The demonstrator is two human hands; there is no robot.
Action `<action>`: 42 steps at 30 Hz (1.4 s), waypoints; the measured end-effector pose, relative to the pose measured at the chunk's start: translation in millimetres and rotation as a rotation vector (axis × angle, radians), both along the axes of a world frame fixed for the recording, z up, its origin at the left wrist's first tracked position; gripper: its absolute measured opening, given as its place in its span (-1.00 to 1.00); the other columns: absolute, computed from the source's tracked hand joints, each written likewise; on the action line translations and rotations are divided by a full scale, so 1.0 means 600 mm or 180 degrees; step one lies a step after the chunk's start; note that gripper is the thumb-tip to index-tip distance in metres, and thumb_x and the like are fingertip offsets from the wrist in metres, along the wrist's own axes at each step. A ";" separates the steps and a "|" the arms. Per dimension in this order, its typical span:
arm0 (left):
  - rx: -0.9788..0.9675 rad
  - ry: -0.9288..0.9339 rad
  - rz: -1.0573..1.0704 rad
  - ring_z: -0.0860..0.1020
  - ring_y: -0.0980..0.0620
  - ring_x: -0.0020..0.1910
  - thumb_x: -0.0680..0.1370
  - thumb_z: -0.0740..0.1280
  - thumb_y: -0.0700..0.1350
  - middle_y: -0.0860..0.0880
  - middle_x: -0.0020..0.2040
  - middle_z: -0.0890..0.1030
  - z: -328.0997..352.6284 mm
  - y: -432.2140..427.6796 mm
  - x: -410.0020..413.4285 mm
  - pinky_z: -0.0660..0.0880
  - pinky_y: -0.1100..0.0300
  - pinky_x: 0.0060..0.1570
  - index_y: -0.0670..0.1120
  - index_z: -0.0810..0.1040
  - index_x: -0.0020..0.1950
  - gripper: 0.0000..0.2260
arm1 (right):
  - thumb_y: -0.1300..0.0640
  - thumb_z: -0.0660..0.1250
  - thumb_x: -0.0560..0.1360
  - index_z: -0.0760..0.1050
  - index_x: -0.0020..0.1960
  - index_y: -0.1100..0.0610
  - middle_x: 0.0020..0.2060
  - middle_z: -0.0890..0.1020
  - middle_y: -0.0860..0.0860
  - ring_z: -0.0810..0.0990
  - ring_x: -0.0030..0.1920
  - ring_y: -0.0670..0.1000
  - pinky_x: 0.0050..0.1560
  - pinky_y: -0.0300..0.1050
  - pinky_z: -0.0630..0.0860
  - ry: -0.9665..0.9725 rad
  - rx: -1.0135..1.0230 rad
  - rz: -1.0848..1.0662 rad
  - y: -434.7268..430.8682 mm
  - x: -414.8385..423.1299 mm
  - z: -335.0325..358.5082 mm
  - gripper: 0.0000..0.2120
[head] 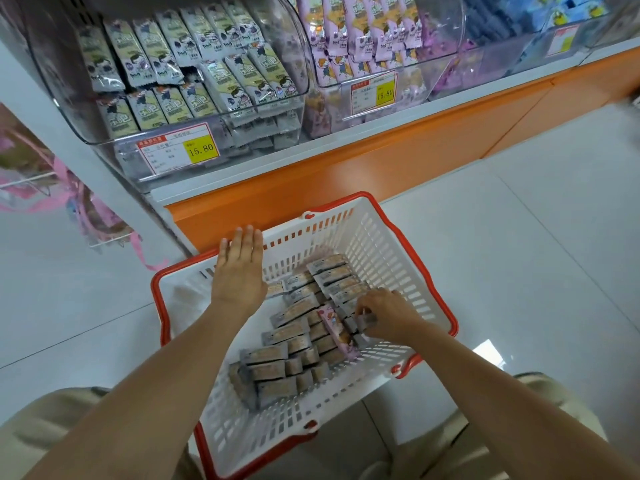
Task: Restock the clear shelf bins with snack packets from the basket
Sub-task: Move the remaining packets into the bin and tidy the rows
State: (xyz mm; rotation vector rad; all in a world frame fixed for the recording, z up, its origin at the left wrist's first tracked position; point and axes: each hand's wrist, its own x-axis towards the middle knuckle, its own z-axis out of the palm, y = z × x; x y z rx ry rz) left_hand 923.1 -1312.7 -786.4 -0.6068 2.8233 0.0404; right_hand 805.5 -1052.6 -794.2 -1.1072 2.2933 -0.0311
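Observation:
A white basket with a red rim sits on the floor in front of me, holding several grey snack packets and one pink packet. My left hand hovers flat, fingers straight, over the basket's far left corner and holds nothing. Inside the basket on the right, my right hand has its fingers curled round a grey packet. Above, a clear shelf bin holds grey-green packets. Beside it, a second clear bin holds pink packets.
An orange shelf base runs under the bins. Yellow price tags hang on the bin fronts. A third bin with blue packets is at the top right. Pink ribboned goods hang at the left. White floor tiles surround the basket.

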 end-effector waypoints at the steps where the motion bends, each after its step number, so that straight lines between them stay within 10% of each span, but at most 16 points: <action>1: 0.0004 -0.0007 0.0003 -0.26 -0.15 0.57 0.60 0.26 0.06 -0.15 0.60 -0.23 0.001 -0.001 0.000 -0.25 -0.09 0.53 -0.16 -0.29 0.58 -0.17 | 0.12 0.41 0.42 0.51 0.05 0.01 0.01 0.56 -0.06 0.48 0.03 -0.03 0.08 -0.15 0.40 -0.0005 -0.0143 -0.0086 -0.005 -0.002 0.006 -0.78; 11: -0.0339 0.1144 -0.0417 -0.02 -0.16 0.58 0.50 0.36 -0.07 -0.17 0.60 0.04 0.087 -0.013 0.012 -0.10 -0.10 0.55 -0.18 0.02 0.60 -0.22 | 0.18 0.46 0.46 0.49 0.20 -0.03 -0.08 0.59 -0.09 0.56 -0.14 -0.15 -0.13 -0.35 0.49 -0.0582 -0.1895 -0.0820 -0.085 -0.020 0.119 -0.64; 24: -0.0882 0.1826 0.0106 0.05 -0.19 0.57 0.40 0.41 -0.16 -0.20 0.58 0.12 0.271 -0.087 0.033 -0.14 -0.11 0.54 -0.17 0.07 0.60 -0.16 | 0.20 0.38 0.49 0.54 -0.06 0.03 -0.19 0.61 0.07 0.57 -0.21 0.12 -0.17 0.00 0.53 -0.0614 -0.4474 -0.1390 -0.245 -0.031 0.357 -0.91; 30: -0.0910 0.1463 0.0264 -0.07 -0.16 0.58 0.49 0.29 -0.11 -0.18 0.61 -0.04 0.273 -0.101 0.048 -0.20 -0.08 0.54 -0.14 -0.19 0.60 -0.16 | 0.20 0.43 0.50 0.47 -0.08 0.10 -0.14 0.59 0.01 0.61 -0.12 -0.04 -0.16 -0.28 0.57 -0.0329 -0.4338 -0.1492 -0.341 -0.012 0.393 -0.87; 42: -0.0894 0.1385 0.0255 -0.28 -0.15 0.56 0.56 0.21 -0.06 -0.16 0.58 -0.27 0.275 -0.104 0.051 -0.40 -0.05 0.48 -0.14 -0.45 0.51 -0.14 | 0.15 0.44 0.43 0.52 -0.04 0.09 -0.09 0.52 -0.01 0.47 -0.17 -0.01 -0.21 -0.14 0.34 0.1187 -0.3185 -0.1169 -0.445 0.006 0.341 -0.86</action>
